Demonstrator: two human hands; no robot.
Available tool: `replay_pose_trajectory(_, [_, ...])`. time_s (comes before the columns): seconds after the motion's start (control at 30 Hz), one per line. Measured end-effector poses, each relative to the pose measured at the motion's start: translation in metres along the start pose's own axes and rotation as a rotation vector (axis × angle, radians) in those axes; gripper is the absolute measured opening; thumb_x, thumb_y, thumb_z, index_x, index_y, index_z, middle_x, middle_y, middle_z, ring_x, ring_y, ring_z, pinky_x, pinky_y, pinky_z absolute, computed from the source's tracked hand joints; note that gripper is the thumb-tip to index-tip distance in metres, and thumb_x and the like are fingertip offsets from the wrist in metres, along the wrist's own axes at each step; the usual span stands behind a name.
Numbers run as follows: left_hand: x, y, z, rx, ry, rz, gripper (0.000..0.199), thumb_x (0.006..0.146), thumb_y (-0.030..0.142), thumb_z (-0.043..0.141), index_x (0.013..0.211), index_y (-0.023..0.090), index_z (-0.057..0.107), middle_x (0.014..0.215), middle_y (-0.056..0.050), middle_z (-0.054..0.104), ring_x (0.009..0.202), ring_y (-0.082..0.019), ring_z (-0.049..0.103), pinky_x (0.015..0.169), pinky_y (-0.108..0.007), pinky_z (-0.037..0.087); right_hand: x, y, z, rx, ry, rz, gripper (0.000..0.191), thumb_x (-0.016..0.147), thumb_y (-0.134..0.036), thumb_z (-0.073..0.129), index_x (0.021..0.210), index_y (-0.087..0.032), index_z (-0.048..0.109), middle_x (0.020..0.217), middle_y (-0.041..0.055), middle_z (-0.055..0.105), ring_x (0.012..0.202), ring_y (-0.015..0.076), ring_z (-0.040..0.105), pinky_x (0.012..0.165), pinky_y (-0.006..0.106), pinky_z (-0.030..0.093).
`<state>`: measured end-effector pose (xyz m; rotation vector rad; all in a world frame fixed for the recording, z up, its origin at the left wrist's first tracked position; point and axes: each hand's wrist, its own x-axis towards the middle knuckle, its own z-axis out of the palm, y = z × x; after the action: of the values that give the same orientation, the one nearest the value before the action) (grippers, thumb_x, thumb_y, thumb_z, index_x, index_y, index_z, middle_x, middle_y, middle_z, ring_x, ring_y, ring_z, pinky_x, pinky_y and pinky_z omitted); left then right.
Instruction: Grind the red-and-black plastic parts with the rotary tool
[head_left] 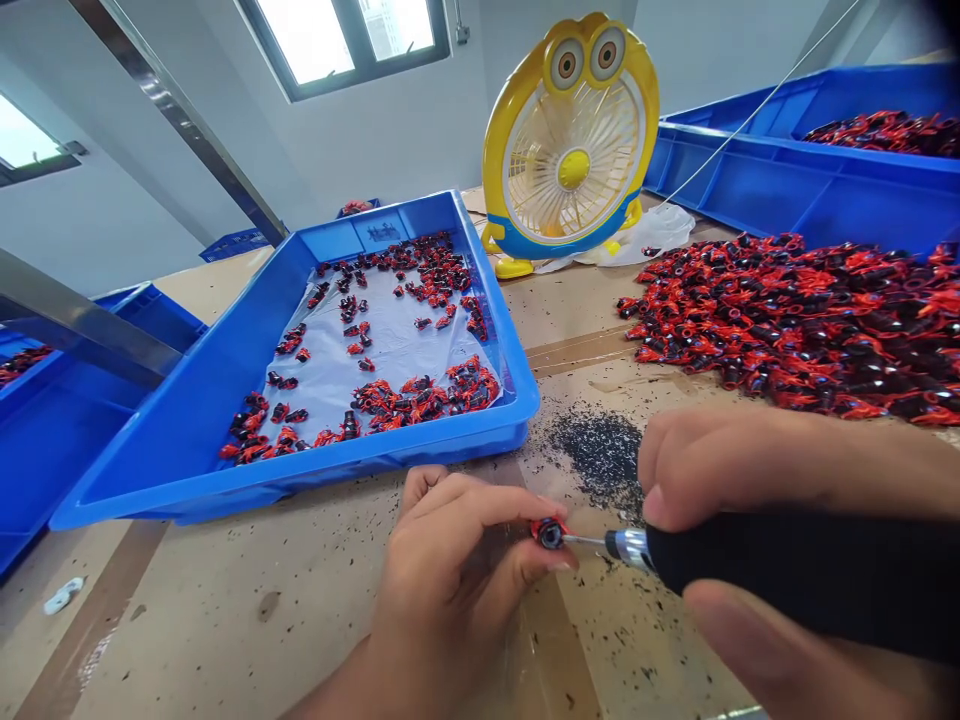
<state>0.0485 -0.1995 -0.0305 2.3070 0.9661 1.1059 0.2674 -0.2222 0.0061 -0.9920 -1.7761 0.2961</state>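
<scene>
Between the thumb and forefinger of my left hand point(457, 560) is a small black-and-red part point(551, 533), its round opening facing me. My right hand point(720, 470) grips a thick black handheld rotary tool point(795, 575) with a silver collar. The tool's thin metal bit point(585, 539) points left and meets the part's edge; whether it is inside the opening I cannot tell. Black shavings point(600, 450) lie on the table just behind the tool tip. A big heap of similar black-and-red parts point(795, 325) spreads beyond my right hand.
A blue tray point(315, 465) with several such parts on a white sheet stands behind my left hand. At the back is a yellow cartoon fan point(574, 150). More blue bins point(810, 190) stand right and left. A metal post point(180, 105) slants across the left side.
</scene>
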Motion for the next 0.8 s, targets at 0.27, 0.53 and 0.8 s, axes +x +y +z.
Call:
replay_pose_trajectory(0.27, [0.0, -0.002, -0.001, 0.018, -0.011, 0.014, 0.009, 0.107, 0.037, 0.075, 0.111, 0.03, 0.073, 0.091, 0.009, 0.083, 0.076, -0.014, 0.07, 0.081, -0.036, 0.038, 0.002, 0.004, -0.005, -0.049, -0.058, -0.095, 0.012, 0.098, -0.03, 0.069, 0.091, -0.023, 0.062, 0.069, -0.0048, 0.068, 0.055, 0.0046, 0.063, 0.051, 0.017, 0.05])
replay_pose_trajectory(0.53, [0.001, -0.001, -0.001, 0.085, -0.011, 0.045, 0.01, 0.112, 0.038, 0.068, 0.11, 0.029, 0.074, 0.087, 0.01, 0.084, 0.073, -0.013, 0.069, 0.08, -0.037, 0.038, 0.0, 0.006, -0.007, -0.072, -0.136, -0.097, 0.015, 0.09, -0.018, 0.068, 0.097, -0.025, 0.057, 0.076, -0.0068, 0.067, 0.058, 0.0035, 0.062, 0.053, 0.016, 0.049])
replay_pose_trajectory(0.8, [0.003, 0.001, -0.003, 0.112, 0.017, 0.058, 0.007, 0.106, 0.037, 0.077, 0.106, 0.03, 0.076, 0.082, 0.008, 0.084, 0.066, -0.015, 0.069, 0.074, -0.039, 0.039, 0.005, 0.005, -0.007, 0.027, -0.117, -0.081, 0.015, 0.085, -0.021, 0.071, 0.09, -0.025, 0.058, 0.069, -0.0081, 0.061, 0.049, 0.0039, 0.053, 0.051, 0.018, 0.047])
